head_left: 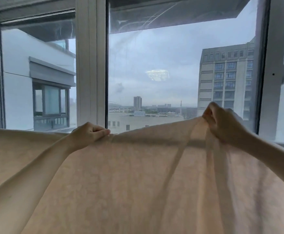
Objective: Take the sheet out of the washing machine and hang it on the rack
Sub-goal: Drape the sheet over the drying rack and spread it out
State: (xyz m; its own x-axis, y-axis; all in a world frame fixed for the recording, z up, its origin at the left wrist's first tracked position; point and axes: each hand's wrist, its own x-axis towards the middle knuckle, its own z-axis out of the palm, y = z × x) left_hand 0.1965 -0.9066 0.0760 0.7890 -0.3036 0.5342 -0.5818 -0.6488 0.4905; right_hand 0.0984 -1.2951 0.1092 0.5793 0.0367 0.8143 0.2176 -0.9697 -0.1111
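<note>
Both hands pinch the top edge of the sheet (137, 174): the left hand (89, 134) at centre frame, fingers curled on the hem, the right hand (222, 124) at right, gripping a bunched fold slightly higher. The sheet, out of the machine, fills the lower frame before the window (90, 65). No rack shows, so whether the sheet lies over a rail cannot be told; spreading seems to remain.

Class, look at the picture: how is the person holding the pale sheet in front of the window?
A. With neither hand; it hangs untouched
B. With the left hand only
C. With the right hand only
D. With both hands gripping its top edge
D: the left hand and right hand each pinch the top edge of the sheet.
</note>
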